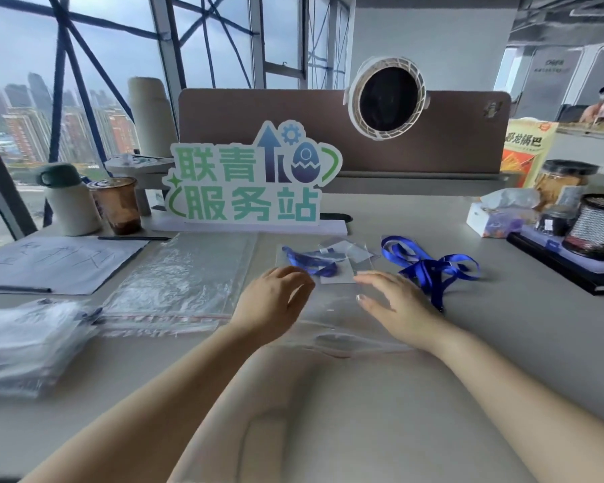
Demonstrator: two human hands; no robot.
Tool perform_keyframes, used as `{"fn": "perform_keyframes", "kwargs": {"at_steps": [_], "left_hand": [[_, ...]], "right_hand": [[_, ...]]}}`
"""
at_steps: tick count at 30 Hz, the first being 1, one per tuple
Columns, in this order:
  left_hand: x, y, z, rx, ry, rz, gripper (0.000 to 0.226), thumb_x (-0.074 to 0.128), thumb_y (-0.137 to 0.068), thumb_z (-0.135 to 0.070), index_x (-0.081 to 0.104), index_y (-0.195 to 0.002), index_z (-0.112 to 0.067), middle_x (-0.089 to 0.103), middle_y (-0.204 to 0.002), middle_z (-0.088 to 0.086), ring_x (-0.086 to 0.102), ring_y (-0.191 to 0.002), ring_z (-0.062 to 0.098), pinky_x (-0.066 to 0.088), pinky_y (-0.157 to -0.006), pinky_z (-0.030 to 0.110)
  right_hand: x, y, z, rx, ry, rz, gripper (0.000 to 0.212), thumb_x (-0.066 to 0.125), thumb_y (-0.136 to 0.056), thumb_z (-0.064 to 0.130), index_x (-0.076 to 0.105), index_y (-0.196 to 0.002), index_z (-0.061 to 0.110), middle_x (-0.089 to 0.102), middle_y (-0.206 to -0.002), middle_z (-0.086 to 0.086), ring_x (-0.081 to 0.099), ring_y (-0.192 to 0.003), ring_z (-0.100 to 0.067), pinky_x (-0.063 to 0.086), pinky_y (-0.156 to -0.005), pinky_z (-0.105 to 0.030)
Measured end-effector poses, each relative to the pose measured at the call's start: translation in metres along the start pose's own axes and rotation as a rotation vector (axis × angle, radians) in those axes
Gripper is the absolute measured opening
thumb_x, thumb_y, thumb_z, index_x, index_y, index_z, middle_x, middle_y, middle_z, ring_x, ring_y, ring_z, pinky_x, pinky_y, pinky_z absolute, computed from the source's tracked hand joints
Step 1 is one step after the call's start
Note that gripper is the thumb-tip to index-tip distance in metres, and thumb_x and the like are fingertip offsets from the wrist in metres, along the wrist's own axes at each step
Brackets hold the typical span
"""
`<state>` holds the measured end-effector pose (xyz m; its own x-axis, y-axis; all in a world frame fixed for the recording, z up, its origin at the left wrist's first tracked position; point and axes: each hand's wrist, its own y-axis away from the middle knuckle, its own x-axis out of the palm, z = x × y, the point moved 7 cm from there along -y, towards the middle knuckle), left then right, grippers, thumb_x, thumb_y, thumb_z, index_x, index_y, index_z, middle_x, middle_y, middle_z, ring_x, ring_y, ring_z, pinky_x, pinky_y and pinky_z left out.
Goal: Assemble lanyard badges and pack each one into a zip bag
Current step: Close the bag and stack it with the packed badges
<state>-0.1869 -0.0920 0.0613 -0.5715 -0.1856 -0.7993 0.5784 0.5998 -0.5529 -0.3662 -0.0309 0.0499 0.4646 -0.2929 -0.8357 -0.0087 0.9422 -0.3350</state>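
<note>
Two bare forearms reach forward over the grey table (523, 346). The right hand (394, 308) rests on a clear zip bag (339, 325) with its fingers spread and almost straight, holding nothing. The left hand (276, 301) is just beside it over the same bag. Its fingers bend down and hide their tips, so I cannot tell if it pinches anything. Just beyond the left fingers lies a blue lanyard (311, 263) with a clear badge sleeve (360, 255). Loose blue lanyards (429, 268) lie right of the right hand, and a stack of empty zip bags (175, 280) lies left of the left hand.
</note>
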Motion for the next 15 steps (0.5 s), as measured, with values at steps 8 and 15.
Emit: {"fn": "perform_keyframes", "kwargs": {"at_steps": [8, 15], "left_hand": [[0.019, 0.071, -0.038, 0.07, 0.134, 0.308, 0.048, 0.031, -0.093, -0.047, 0.06, -0.124, -0.026, 0.056, -0.134, -0.01, 0.048, -0.126, 0.008, 0.035, -0.107, 0.025], [0.023, 0.085, -0.045, 0.036, 0.0, 0.452, 0.05, 0.022, -0.098, -0.051, 0.034, -0.143, -0.035, 0.03, -0.151, -0.018, 0.02, -0.142, 0.004, 0.015, -0.118, 0.036]], "right_hand": [[0.024, 0.067, 0.02, -0.138, -0.057, 0.068, 0.028, 0.06, -0.09, 0.021, 0.066, -0.117, 0.025, 0.058, -0.126, 0.016, 0.051, -0.119, 0.001, 0.037, -0.106, -0.022], [0.024, 0.074, 0.023, -0.117, 0.073, 0.058, 0.03, 0.052, -0.094, 0.023, 0.062, -0.123, 0.027, 0.057, -0.131, 0.011, 0.047, -0.126, -0.004, 0.034, -0.109, -0.025]]}}
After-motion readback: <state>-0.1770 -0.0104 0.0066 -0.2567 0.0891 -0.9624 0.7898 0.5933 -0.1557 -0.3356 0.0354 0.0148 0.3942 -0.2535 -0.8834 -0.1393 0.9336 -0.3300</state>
